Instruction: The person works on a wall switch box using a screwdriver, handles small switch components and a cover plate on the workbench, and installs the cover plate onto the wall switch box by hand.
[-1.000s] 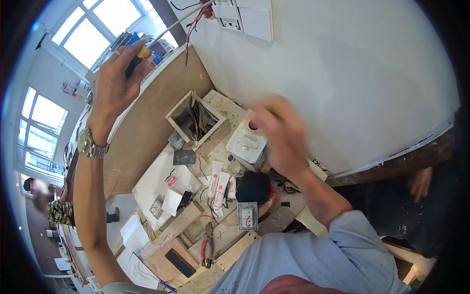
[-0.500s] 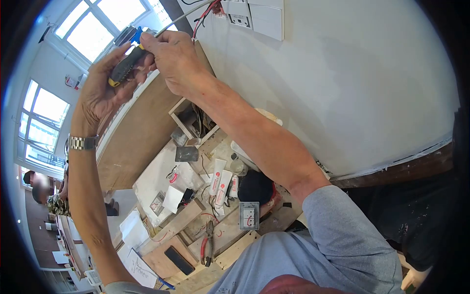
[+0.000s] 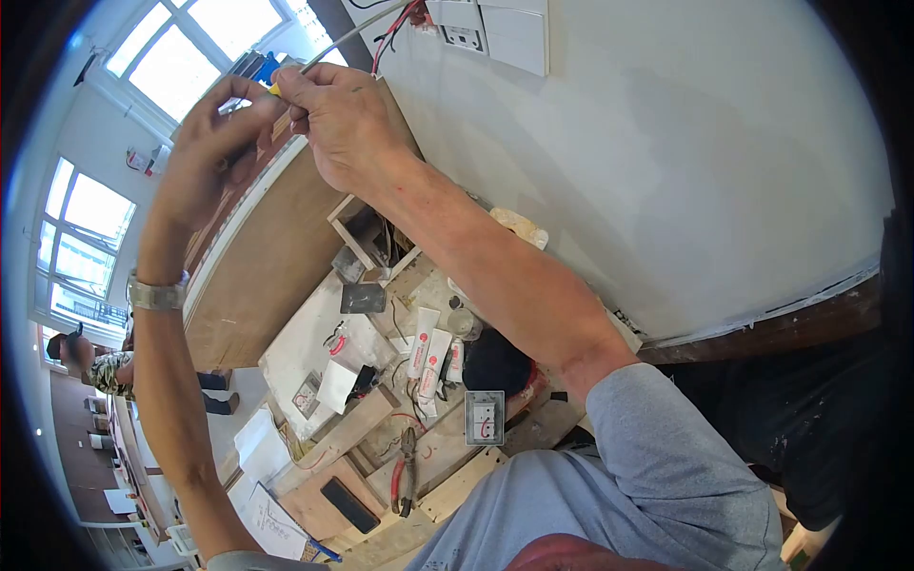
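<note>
My left hand (image 3: 214,143), blurred and with its back toward me, curls around a black-and-yellow handled tool. Only a small yellow part of the tool (image 3: 275,90) shows by the fingertips; the rest of the handle is hidden. Touching or very close beside it, my right hand (image 3: 345,119) is closed, thumb and finger pinching a thin grey cable (image 3: 347,38). That cable runs up toward the wall box, where red and black wires (image 3: 388,40) hang out. White socket plates (image 3: 509,33) are fixed on the wall there.
Below lies a cluttered worktop with pliers (image 3: 404,473), a phone (image 3: 349,504), white tubes (image 3: 425,343), a socket in a grey box (image 3: 485,419) and a wooden box (image 3: 367,233). A curved wooden panel (image 3: 257,276) stands left. Another person (image 3: 109,371) is in the background.
My left hand has rotated over, turning its back toward me and covering the tool handle that showed in its palm. My right hand has stayed almost in place. The background person has shifted slightly.
</note>
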`<state>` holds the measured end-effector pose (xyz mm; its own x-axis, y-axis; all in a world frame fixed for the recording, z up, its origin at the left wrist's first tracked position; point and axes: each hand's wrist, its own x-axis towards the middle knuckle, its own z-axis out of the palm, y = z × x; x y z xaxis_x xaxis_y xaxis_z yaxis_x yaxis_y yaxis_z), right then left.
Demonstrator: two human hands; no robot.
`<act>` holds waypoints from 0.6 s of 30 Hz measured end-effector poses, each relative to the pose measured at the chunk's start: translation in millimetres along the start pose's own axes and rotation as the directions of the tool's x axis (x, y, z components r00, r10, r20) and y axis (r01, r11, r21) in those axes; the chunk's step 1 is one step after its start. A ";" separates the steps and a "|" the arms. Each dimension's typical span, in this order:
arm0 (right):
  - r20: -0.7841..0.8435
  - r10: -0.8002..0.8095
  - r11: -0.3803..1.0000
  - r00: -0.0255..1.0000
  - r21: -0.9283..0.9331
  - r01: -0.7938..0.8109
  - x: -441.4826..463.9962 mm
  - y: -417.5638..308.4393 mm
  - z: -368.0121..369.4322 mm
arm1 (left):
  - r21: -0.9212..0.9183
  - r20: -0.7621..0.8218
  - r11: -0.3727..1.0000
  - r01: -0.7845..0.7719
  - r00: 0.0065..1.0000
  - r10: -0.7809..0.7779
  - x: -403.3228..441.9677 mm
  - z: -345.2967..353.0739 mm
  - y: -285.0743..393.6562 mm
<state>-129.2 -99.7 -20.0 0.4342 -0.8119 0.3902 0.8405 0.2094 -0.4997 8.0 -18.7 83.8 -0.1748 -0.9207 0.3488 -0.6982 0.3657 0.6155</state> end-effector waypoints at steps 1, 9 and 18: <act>-0.005 -0.001 1.000 1.000 0.001 0.001 1.0 1.1 -0.3 | -0.500 0.309 0.754 0.426 0.901 -0.305 0.5 -11.1 5.2; -0.040 -0.089 0.995 0.995 -0.056 0.087 -2.2 6.5 8.9 | 0.796 0.066 0.525 -0.301 0.906 0.419 -4.8 21.1 -22.3; 0.006 -0.043 0.994 0.999 -0.097 0.043 3.9 -7.7 -8.2 | 0.104 -0.033 0.991 0.082 0.996 -0.079 0.0 20.8 -16.8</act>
<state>-136.6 -109.0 -20.9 0.3996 -0.8169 0.4159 0.8230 0.1199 -0.5552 5.3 -27.7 58.8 -0.0959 -0.9418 0.3223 -0.7787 0.2726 0.5650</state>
